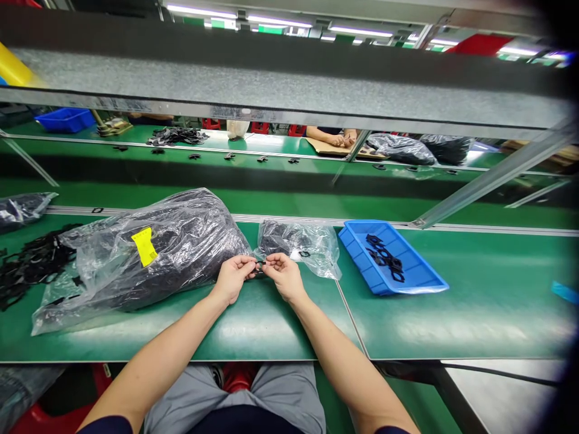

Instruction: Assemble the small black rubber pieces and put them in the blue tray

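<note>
My left hand (234, 276) and my right hand (283, 274) meet over the green table (280, 325), fingers pinched on a small black part (259, 268) held between them. A large clear plastic bag (140, 256) full of black parts, with a yellow label (145, 246), lies just left of my hands. A smaller plastic bag (301, 244) of black parts lies right behind them. To the right sits a blue tray (391, 259) holding several black parts (384, 256).
Loose black parts (31, 265) are piled at the left, by another bag (22, 208). A conveyor belt (289, 199) runs behind the table under a grey shelf (271, 78). Across it, another person's hands (337, 140) rest on cardboard, near bags (402, 149) and a blue bin (66, 119).
</note>
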Tool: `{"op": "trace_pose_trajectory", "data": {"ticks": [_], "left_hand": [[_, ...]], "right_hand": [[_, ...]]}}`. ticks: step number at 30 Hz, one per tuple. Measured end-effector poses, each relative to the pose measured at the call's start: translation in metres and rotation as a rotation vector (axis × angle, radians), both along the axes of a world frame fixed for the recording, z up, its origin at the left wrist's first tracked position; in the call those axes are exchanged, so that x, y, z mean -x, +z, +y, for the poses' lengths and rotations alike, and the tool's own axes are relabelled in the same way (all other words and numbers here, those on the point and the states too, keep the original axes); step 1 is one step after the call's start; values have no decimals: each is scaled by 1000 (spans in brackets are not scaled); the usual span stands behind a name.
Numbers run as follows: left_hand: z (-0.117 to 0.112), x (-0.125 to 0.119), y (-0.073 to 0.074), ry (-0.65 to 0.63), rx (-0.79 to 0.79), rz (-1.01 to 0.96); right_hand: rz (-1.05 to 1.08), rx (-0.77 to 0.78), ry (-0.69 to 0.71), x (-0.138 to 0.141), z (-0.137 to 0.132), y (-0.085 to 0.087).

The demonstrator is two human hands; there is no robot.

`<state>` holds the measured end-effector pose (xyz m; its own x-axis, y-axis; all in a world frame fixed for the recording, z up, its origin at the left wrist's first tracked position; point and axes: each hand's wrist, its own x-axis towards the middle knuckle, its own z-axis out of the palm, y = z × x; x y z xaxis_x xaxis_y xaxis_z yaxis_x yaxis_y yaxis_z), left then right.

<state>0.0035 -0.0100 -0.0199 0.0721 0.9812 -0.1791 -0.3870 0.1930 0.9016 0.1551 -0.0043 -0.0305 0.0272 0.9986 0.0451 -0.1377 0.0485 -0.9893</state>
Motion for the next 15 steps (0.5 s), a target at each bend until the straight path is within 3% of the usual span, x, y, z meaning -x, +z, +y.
{"op": "trace_pose_trajectory", "data": {"ticks": [15], "left_hand": [[2,-1,-5,18,-27,35]], "right_hand": [[287,229,36,0,0,5]]}}
